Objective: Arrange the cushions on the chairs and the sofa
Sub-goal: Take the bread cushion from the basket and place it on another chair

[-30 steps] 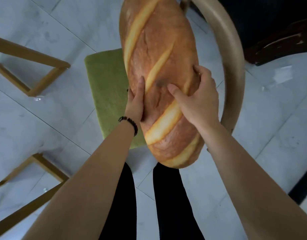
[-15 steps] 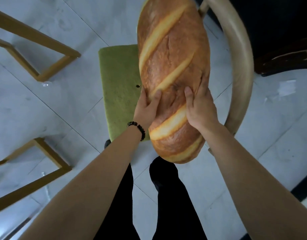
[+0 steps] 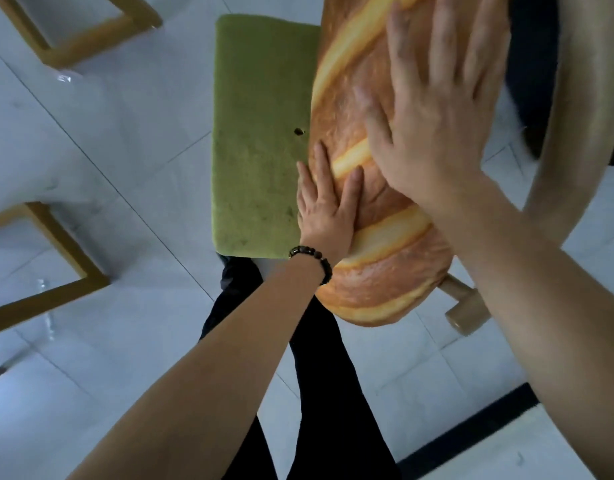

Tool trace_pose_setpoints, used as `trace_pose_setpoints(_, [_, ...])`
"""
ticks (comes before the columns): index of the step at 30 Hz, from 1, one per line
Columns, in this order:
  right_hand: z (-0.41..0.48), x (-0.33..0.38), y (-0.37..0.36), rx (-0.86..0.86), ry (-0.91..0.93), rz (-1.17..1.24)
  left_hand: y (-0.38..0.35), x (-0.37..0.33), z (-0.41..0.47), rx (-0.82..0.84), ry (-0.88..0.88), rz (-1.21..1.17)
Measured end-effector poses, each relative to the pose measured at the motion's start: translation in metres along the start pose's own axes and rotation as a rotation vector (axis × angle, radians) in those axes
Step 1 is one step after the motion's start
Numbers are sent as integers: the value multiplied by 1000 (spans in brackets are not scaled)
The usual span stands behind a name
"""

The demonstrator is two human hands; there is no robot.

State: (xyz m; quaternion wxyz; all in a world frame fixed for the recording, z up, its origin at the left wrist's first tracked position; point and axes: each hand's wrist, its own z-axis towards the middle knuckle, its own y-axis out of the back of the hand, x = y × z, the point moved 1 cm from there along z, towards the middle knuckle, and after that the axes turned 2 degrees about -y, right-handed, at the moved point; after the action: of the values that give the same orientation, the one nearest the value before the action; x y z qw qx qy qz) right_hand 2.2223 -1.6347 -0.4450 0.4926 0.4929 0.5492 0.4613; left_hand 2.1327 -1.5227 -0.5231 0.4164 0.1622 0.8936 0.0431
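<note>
Cushion [image 3: 378, 244] shaped like a bread loaf is lying on the green chair seat [image 3: 257, 133], near end hanging off the front. Left hand [image 3: 324, 206] and right hand [image 3: 433, 133] are flat and open on it, just patting, so I'd say this chair's nearly done. Far end's cut off; no sofa in view.

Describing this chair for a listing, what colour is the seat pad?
Green seat pad, a mossy olive shade, seen best in the head view.

Head-worn view, steeply downward, close.
</note>
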Motion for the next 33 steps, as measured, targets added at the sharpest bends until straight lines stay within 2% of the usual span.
trace_pose_setpoints(2, [23,5,-11,69,45,-107,0,0,2,24,16,42])
trace_pose_setpoints(5, [31,-2,-25,133,-4,-158,8,-3,2,117,3,105])
trace_pose_setpoints(9, [35,-1,-17,201,-9,-152,38,-8,8,210,-12,23])
trace_pose_setpoints(14, [73,10,4,142,-21,-167,77,-19,56,152,115,-40])
trace_pose_setpoints(17, [118,2,2,109,-19,-137,79,-44,99,134,40,-87])
trace_pose_setpoints(21, [158,-38,-28,249,-58,11,55,-77,154,92,-74,-189])
trace_pose_setpoints(25, [156,-58,-50,269,-107,163,18,-84,172,35,-103,-168])
trace_pose_setpoints(27, [161,-60,-49,321,-108,142,14,-82,172,10,-54,-200])
trace_pose_setpoints(30, [173,-59,-43,418,-104,132,21,-81,175,-30,143,-269])
trace_pose_setpoints(33, [173,-60,-38,406,-102,189,24,-88,178,-7,199,-256])
